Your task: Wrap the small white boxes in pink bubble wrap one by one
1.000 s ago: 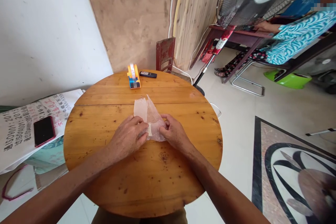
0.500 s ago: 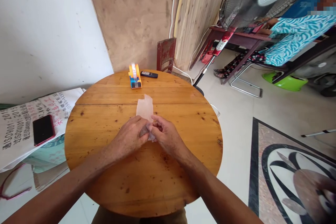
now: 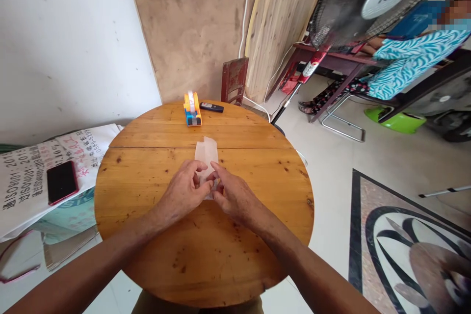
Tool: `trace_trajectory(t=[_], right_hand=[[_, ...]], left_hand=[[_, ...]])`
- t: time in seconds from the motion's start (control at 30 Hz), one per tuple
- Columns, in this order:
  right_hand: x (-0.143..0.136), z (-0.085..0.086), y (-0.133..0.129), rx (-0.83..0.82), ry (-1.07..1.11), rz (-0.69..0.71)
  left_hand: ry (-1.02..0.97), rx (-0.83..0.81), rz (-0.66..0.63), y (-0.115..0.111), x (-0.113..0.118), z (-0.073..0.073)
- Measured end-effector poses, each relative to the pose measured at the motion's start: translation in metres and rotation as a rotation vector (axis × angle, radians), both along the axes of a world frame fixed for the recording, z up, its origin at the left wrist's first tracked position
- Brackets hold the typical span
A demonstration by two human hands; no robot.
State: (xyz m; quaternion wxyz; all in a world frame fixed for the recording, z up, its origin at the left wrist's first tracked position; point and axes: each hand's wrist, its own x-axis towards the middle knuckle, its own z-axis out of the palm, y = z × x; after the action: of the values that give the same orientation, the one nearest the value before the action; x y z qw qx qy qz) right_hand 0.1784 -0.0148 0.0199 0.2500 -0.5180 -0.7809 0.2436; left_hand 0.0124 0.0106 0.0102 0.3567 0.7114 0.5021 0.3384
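A thin, whitish, see-through sheet (image 3: 206,149) lies lengthwise on the round wooden table (image 3: 154,255), its far end spread flat. My left hand (image 3: 186,186) is at the sheet's near left side, fingers curled and thumb pointing inward over it. From the right, my right hand (image 3: 235,191) meets it, with bent fingers and thumb at the near end of the sheet. The fingertips of both hands almost touch. Most of the near end, and anything inside it, is hidden by the fingers.
An orange and blue tape dispenser (image 3: 192,110) and a small black device (image 3: 211,107) stand at the table's far edge. A phone (image 3: 62,182) rests on printed sacking at left. Beyond are a red chair (image 3: 234,81), a standing fan (image 3: 349,10) and a seated person (image 3: 415,59).
Both hands have loosened their bunched hold at the sheet's near end, and the left fingers have opened a little. The view has shifted slightly.
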Motion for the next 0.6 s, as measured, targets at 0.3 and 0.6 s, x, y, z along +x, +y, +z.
trace_trajectory(t=[0.3, 0.6], right_hand=[[0.014, -0.001, 0.012, -0.111, 0.202, 0.06], [0.026, -0.011, 0.045, 0.075, 0.159, 0.074]], left_hand=[[0.102, 0.1, -0.101, 0.006, 0.004, -0.01], [0.143, 0.171, -0.116, 0.003, 0.004, -0.01]])
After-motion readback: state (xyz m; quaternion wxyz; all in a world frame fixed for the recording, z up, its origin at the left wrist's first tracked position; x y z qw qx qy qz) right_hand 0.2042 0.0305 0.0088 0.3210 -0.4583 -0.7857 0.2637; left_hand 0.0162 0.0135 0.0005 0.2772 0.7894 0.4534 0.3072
